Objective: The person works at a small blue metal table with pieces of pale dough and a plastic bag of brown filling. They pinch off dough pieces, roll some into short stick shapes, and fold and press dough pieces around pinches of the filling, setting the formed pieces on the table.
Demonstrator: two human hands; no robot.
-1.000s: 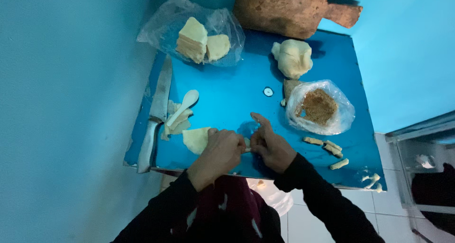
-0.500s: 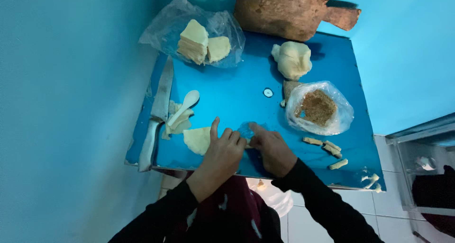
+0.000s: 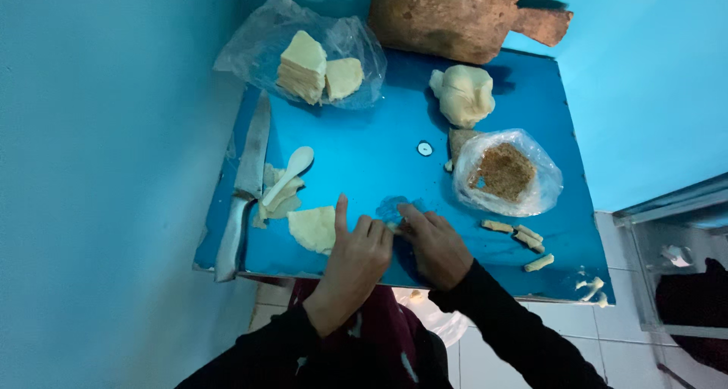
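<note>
Left hand (image 3: 355,254) slid forward, right hand (image 3: 436,245) touching

Place: we record a small food-preparation corner, most likely a home or small-shop kitchen.

Evidence we note:
- a blue table (image 3: 379,154) pushed against blue walls, serving as a worktop;
- a large knife (image 3: 244,184) and a pale spoon (image 3: 288,175) lying on it;
- a lump of dough (image 3: 462,93), plus a clear bag of stacked pastry sheets (image 3: 315,67);
- an open bag of brown crumbly filling (image 3: 502,173);
- several small finished rolls (image 3: 516,233) set aside near the table's edge;
- a worn wooden board (image 3: 455,14) at the far end;
- a white tiled floor (image 3: 629,336) beside the table.
</note>
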